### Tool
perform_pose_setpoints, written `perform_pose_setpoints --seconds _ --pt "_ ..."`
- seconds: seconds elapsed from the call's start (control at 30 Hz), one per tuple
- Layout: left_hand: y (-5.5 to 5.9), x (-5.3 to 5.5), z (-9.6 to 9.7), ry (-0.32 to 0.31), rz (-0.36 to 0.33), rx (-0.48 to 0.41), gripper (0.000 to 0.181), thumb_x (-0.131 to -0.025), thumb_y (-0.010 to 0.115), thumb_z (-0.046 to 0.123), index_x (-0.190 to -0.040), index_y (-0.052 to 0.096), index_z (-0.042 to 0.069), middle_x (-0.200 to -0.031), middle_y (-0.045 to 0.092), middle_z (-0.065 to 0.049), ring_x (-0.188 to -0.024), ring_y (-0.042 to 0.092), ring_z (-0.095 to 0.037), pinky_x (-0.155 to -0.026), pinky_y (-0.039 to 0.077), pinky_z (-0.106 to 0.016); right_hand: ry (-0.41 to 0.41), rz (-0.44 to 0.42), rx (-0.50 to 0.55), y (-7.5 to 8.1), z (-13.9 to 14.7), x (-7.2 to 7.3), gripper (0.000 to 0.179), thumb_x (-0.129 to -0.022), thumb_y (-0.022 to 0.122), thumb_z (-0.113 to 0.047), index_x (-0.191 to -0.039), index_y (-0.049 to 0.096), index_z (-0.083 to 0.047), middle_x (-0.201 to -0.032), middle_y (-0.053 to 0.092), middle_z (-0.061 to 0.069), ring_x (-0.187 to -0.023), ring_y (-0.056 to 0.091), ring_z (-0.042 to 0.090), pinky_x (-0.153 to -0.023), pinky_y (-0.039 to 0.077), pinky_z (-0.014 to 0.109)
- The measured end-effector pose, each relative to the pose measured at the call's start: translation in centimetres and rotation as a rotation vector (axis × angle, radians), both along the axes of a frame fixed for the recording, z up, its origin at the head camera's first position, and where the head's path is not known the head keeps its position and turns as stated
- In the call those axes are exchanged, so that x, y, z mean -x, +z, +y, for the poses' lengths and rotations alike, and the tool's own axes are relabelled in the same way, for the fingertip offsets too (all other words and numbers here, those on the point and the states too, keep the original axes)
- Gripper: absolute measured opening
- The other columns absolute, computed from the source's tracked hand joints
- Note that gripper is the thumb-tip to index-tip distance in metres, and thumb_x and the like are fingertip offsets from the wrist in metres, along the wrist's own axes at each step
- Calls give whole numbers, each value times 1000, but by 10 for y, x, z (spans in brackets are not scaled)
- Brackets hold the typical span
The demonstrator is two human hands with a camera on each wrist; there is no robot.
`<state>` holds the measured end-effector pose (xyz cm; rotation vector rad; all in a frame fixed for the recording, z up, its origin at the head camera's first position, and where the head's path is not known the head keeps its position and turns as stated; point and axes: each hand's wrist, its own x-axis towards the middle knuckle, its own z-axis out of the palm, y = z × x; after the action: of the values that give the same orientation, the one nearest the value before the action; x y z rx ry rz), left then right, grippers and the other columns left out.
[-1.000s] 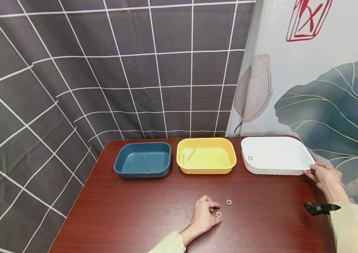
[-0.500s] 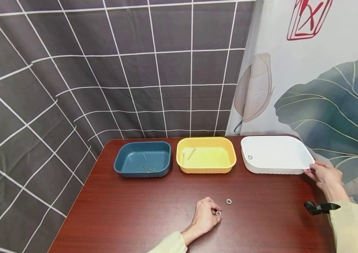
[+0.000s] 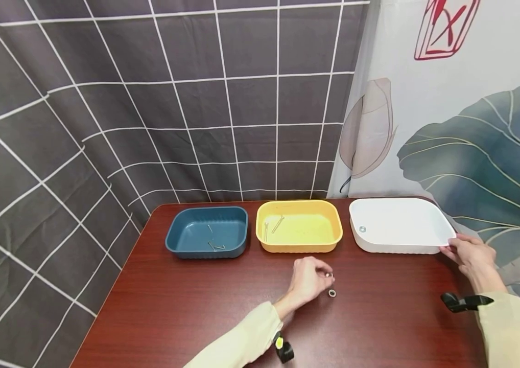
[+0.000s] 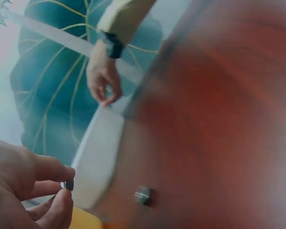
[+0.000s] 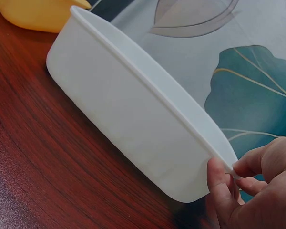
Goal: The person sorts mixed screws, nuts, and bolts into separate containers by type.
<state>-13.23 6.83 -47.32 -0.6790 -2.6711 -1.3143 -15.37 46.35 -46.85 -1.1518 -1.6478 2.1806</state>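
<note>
My left hand (image 3: 307,281) is above the table in front of the yellow tray, pinching a small metal nut (image 4: 68,184) between thumb and fingers. Just beyond the fingertips, a second nut (image 3: 332,293) lies on the table; the left wrist view shows it as a hexagonal nut (image 4: 143,194). At the far right, my right hand (image 3: 473,256) grips the near right corner of the white tray (image 5: 119,105), thumb and fingers on either side of its rim. One nut (image 3: 362,229) lies inside that tray near its left end.
Along the back edge of the reddish-brown table (image 3: 186,306) stand the blue tray (image 3: 207,254) with several small screws and the yellow tray (image 3: 299,249) with two long screws. Behind them hang a dark gridded curtain (image 3: 251,102) and a leaf-patterned one (image 3: 480,153).
The left hand has closed on the nearer nut, lifted it from the table and moved away from me, towards the trays. My right hand has stayed on the white tray.
</note>
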Motion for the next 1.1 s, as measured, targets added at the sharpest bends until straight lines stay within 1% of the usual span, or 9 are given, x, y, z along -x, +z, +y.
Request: perform_pose_setpoints --seconds 0.1,0.2,0.33,0.47,0.57,0.73,0.83,1.0,1.1 --pt "12 15 15 12 -10 -3 8 -75 85 12 -82 81 12 -68 69 11 -62 53 11 -60 45 -6 7 -2 -2 1 0 0 26 -95 59 1 -113 53 -16 -66 53 -4 -53 66 13 -61 62 28" --pt "22 27 31 31 -38 -3 7 -76 85 16 -82 82 15 -67 67 14 -62 51 10 -59 43 -6 8 -3 -3 2 0 2 25 -94 59 2 -111 53 -16 -64 53 -5 -52 66 13 -61 63 29" --pt "31 40 51 45 -57 -8 7 -77 85 17 -82 82 14 -66 67 14 -60 51 9 -57 41 -6 -1 6 1 4 1 3 27 -94 58 3 -113 54 -15 -62 54 -4 -52 66 13 -59 62 28" --pt "37 52 72 65 -40 12 7 -76 85 16 -82 82 15 -64 66 14 -61 51 7 -57 38 -6 0 32 11 5 2 3 25 -94 58 4 -111 54 -15 -62 55 -3 -52 67 13 -58 62 28" --pt "40 59 87 95 -41 35 7 -75 85 16 -81 83 17 -62 64 16 -63 50 5 -57 37 -6 10 36 21 4 3 2 24 -94 57 5 -110 53 -13 -63 56 -2 -53 67 14 -58 62 28" --pt "40 72 110 148 -86 51 3 -75 84 17 -77 82 19 -60 62 16 -68 53 0 -57 37 -7 14 26 19 1 3 -1 24 -94 58 5 -110 53 -12 -64 55 -2 -53 67 15 -60 63 29" --pt "39 78 122 194 -109 79 6 -75 85 19 -73 80 21 -59 60 17 -71 55 -3 -59 38 -7 13 43 26 -1 3 -2 24 -94 59 6 -109 53 -11 -64 55 -2 -53 67 15 -59 63 30" --pt "35 81 138 246 -126 124 10 -75 85 23 -69 78 25 -59 60 19 -73 58 -3 -59 40 -8 24 56 27 -2 2 -2 24 -94 58 6 -111 52 -10 -63 57 -2 -52 67 15 -59 63 30" --pt "34 83 143 266 -129 111 8 -75 85 25 -70 78 25 -59 60 18 -72 59 -3 -58 41 -9 19 49 19 -2 1 -2 23 -94 58 6 -110 52 -10 -64 57 -3 -53 67 15 -59 63 30"
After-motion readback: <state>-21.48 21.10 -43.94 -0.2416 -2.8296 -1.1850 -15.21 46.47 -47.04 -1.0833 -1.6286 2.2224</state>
